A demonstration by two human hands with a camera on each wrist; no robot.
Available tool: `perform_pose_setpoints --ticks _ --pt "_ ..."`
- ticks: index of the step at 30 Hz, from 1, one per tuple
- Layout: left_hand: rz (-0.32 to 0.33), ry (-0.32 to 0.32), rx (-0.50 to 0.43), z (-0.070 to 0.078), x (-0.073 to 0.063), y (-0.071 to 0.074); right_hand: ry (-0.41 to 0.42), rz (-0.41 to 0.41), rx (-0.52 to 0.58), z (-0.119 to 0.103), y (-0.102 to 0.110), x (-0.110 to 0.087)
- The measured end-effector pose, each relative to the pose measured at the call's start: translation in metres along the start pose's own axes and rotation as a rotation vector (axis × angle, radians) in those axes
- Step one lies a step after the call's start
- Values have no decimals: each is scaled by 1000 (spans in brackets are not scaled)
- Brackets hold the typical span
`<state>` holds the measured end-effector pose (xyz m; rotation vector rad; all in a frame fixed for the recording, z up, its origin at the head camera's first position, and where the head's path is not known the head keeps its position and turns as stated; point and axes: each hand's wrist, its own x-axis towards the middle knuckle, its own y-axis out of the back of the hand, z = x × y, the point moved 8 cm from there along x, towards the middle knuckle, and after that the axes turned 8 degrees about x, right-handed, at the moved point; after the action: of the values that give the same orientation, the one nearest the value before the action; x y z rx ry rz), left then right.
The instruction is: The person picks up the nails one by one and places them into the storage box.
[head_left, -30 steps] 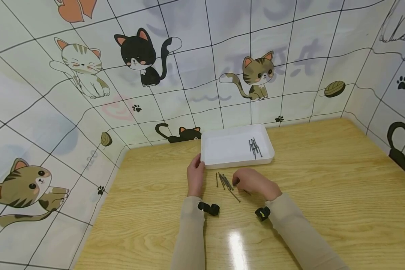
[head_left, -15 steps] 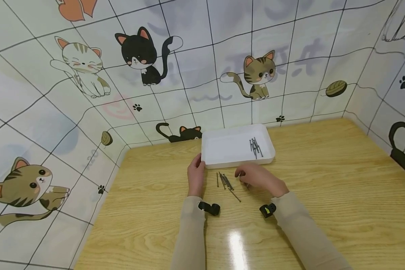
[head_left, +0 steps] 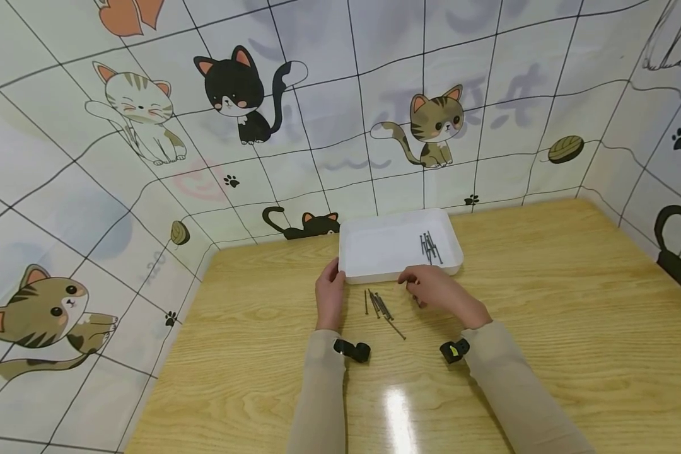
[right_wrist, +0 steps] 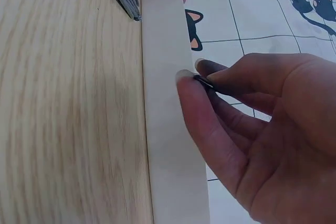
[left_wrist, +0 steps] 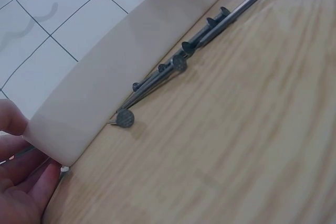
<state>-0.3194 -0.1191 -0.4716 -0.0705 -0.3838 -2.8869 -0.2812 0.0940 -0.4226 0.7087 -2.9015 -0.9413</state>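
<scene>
My left hand (head_left: 330, 296) holds the near left corner of a white tray (head_left: 374, 246), its thumb at the rim and fingers against the side. My right hand (head_left: 439, 291) is raised by the tray's front wall, right of centre. Between its thumb and forefinger it pinches a nail (right_wrist: 203, 81); only a short dark piece shows, the rest hidden by the fingers. In front of the tray, several grey nails (head_left: 379, 304) lie loosely bunched on the table, their flat heads (left_wrist: 125, 118) clear in the left wrist view. More nails (head_left: 429, 246) lie inside the tray's right part.
The tray stands on a wood-grain table (head_left: 250, 378), close to the back wall (head_left: 340, 94) with its printed cats and grid lines. A side wall (head_left: 45, 208) bounds the table on the left, another on the right. Light glares on the near tabletop.
My right hand has lifted a nail from the table and moved up and slightly right, closer to the tray's front wall. The left hand has stayed at the corner.
</scene>
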Motion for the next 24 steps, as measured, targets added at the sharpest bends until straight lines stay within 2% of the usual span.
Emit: perform_pose_setpoints --ticks 6,14,19,24 --pt "7 10 -10 -2 1 1 59 88 57 -5 12 2" --pt "20 9 -1 -6 3 0 140 280 184 -6 32 16" --pt "19 21 8 -6 1 0 138 303 180 -4 46 26" --pt "21 19 6 -5 2 1 127 302 104 1 62 43"
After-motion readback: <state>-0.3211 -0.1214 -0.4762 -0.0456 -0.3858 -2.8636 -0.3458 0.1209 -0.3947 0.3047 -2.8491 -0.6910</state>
